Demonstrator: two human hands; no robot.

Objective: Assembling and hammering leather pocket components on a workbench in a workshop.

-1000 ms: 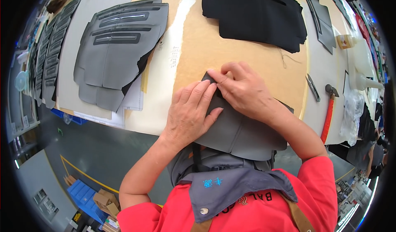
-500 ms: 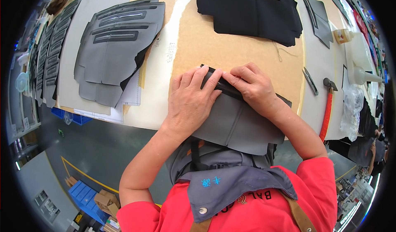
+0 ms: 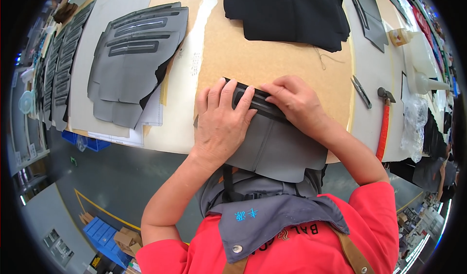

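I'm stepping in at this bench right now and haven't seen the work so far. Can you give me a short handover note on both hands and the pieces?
Left hand: flat, palm down on the grey fabric panel, fingers spread onto its dark folded top edge.
Right hand: pressing the same edge from the right side.
The panel lies on the tan cutting board, its lower part hanging over the table edge toward the body.
Nearby: stack of grey cut pieces at left, black fabric above, red-handled hammer and a small metal tool at right.
Done: the top edge looks folded over. Left: I cannot tell whether it is fixed down.
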